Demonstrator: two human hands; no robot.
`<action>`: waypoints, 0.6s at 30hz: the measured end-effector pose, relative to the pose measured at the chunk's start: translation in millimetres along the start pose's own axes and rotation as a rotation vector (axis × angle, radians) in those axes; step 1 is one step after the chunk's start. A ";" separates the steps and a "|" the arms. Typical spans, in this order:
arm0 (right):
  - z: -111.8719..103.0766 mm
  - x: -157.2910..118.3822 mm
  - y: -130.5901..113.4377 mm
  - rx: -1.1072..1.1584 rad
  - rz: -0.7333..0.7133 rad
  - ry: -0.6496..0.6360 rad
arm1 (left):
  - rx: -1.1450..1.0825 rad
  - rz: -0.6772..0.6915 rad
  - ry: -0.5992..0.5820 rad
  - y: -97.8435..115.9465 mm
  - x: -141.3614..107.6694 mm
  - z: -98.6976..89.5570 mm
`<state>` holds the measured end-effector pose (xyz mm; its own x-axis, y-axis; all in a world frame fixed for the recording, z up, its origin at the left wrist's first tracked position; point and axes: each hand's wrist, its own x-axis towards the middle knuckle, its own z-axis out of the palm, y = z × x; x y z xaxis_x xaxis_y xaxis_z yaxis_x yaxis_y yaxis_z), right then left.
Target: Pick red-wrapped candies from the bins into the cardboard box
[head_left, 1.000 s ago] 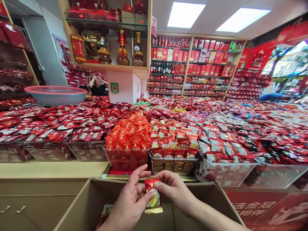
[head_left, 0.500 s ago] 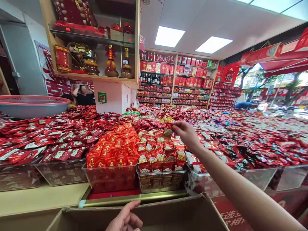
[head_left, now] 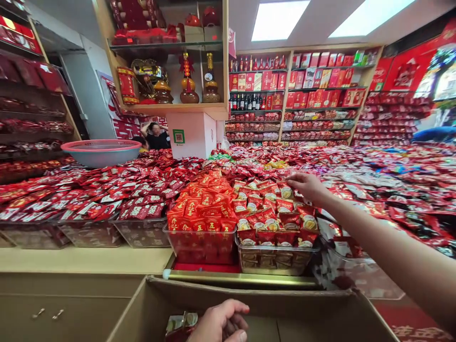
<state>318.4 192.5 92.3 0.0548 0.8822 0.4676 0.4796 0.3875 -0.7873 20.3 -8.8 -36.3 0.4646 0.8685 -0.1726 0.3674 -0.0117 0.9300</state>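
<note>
Right hand at the far edge of the durian packets, which sit heaped in a clear bin. Cannot tell whether its grip pinches anything. Left hand over the cardboard box, grip loosely spread, fingers half curled. Wrapped pieces inside the box, just beside that hand.

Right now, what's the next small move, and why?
I'd probably dip the left hand toward the shiny red-and-pale wrapped packets in the open brown cardboard box: it is right beside them, half-curled, with no packet visible in it. The right hand is away near the back of the heaped red-and-gold pillow-shaped durian packets; whether it grips one, I can't tell.
</note>
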 end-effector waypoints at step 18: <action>7.8 2.8 -14.3 -0.405 0.045 -0.003 | 0.300 -0.089 -0.078 -48.7 1.1 -9.0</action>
<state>304.9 191.6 101.8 0.0815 0.8968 0.4348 0.7832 0.2121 -0.5845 -4.3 -2.7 -78.8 0.4762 0.8321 -0.2843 0.6254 -0.0931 0.7748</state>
